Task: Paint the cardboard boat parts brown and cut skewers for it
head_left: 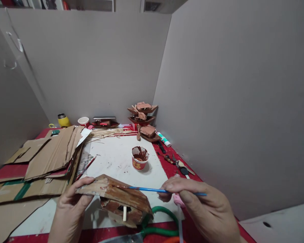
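Observation:
My left hand (74,206) grips the left end of a small cardboard model boat (128,199), thumb below and fingers on top. Brown paint covers much of its roof, while the end near my left fingers is still bare tan card. A pale wooden stick pokes out of its side. In my right hand (200,206) is a thin blue paintbrush (149,190), pinched between thumb and fingers, its tip touching the roof. Behind the model, a red and white paper cup (140,158) smeared with brown paint stands on the white sheet (111,158).
Cardboard pieces (53,152) pile up at left. Thin wooden sticks (111,132) lie behind the sheet. Brown model boats (143,111) are stacked at the back corner. Green-handled scissors (164,231) lie at the front edge. Small tools (179,164) line the right, beside a grey wall (230,101).

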### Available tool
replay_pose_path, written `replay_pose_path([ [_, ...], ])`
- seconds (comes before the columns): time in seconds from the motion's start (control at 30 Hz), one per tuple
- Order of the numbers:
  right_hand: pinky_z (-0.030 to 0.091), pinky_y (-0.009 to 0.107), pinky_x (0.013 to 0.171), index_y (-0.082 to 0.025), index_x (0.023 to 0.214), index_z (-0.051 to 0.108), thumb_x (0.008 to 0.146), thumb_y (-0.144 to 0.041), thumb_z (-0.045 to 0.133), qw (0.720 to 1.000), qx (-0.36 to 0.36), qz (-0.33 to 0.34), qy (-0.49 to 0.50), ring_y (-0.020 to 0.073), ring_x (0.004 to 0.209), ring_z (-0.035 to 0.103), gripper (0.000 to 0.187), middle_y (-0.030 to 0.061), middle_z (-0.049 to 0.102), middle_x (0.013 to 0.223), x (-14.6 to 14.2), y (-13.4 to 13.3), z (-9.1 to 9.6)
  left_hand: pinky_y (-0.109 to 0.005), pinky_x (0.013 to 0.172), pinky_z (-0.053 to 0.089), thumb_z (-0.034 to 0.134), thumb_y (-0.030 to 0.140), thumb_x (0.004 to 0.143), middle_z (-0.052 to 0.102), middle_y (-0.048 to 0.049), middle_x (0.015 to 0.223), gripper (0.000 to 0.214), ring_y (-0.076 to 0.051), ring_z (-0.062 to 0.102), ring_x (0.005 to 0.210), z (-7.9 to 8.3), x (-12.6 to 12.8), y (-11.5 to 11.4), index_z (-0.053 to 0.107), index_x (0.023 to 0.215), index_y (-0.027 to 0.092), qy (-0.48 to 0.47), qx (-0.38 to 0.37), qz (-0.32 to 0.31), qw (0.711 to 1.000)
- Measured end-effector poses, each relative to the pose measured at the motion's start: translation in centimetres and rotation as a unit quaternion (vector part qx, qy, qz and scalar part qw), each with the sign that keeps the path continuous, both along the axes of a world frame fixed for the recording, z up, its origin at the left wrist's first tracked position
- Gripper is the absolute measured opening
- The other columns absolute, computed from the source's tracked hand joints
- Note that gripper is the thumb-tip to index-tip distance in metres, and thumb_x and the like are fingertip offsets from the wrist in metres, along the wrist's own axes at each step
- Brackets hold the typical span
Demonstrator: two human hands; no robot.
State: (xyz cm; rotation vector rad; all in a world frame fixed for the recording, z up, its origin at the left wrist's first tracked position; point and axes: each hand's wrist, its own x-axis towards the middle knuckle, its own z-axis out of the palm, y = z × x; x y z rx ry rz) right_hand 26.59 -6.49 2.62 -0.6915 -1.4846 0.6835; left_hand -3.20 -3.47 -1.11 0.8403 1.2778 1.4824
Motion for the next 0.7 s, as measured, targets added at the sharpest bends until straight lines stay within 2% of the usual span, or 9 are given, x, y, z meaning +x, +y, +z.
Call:
replay_pose_path([
  [0.1, 0.064, 0.027, 0.066, -0.031, 0.105, 0.080, 0.099, -0.027, 0.064, 1.000, 0.006, -0.003, -0.009, 0.0181, 0.072, 0.077, 0.018, 0.0028, 0.080, 0.085, 0.1, 0.0, 0.5, -0.027, 0.069, 0.061, 0.096, 0.041, 0.051, 0.082, -0.0062, 0.086, 0.048, -0.026, 0.076, 0.083, 0.1, -0.1, 0.1, 0.082, 0.093, 0.022, 0.007, 0.006, 0.016, 1.000],
  [0.3, 0.063, 0.023, 0.067, -0.033, 0.099, 0.081, 0.098, -0.031, 0.065, 0.997, -0.002, -0.070, -0.023, 0.0168, 0.070, 0.077, 0.016, 0.0007, 0.081, 0.080, 0.7, -0.4, 1.4, -0.018, 0.074, 0.058, 0.095, 0.040, 0.056, 0.083, -0.0021, 0.090, 0.043, -0.018, 0.076, 0.081, 0.7, -0.6, 0.1, 0.081, 0.094, 0.025, -0.056, 0.016, 0.026, 0.998],
  [0.43, 0.064, 0.026, 0.065, -0.031, 0.103, 0.080, 0.098, -0.027, 0.065, 0.999, 0.008, -0.026, -0.020, 0.0180, 0.070, 0.077, 0.017, 0.0028, 0.081, 0.082, 0.5, -0.3, 1.0, -0.023, 0.071, 0.060, 0.095, 0.039, 0.055, 0.083, -0.0040, 0.090, 0.045, -0.022, 0.077, 0.081, 0.3, -0.6, -0.1, 0.081, 0.095, 0.024, -0.020, 0.017, 0.021, 0.999],
  [0.53, 0.065, 0.030, 0.065, -0.027, 0.106, 0.080, 0.097, -0.025, 0.065, 0.999, 0.020, 0.005, -0.025, 0.0192, 0.069, 0.076, 0.017, 0.0061, 0.080, 0.085, 0.0, -0.1, 0.6, -0.023, 0.067, 0.060, 0.095, 0.038, 0.054, 0.082, -0.0045, 0.082, 0.044, -0.023, 0.076, 0.078, 0.0, -0.3, -0.2, 0.082, 0.093, 0.023, 0.016, 0.013, 0.010, 1.000],
  [0.7, 0.066, 0.032, 0.071, -0.028, 0.110, 0.079, 0.098, -0.023, 0.064, 0.998, 0.027, 0.001, -0.049, 0.0207, 0.077, 0.077, 0.020, 0.0079, 0.081, 0.089, -0.6, -0.1, 0.0, -0.024, 0.067, 0.061, 0.096, 0.041, 0.050, 0.083, -0.0058, 0.080, 0.042, -0.025, 0.077, 0.075, 0.4, 0.3, -0.5, 0.083, 0.086, 0.024, 0.043, 0.007, -0.003, 0.999],
])
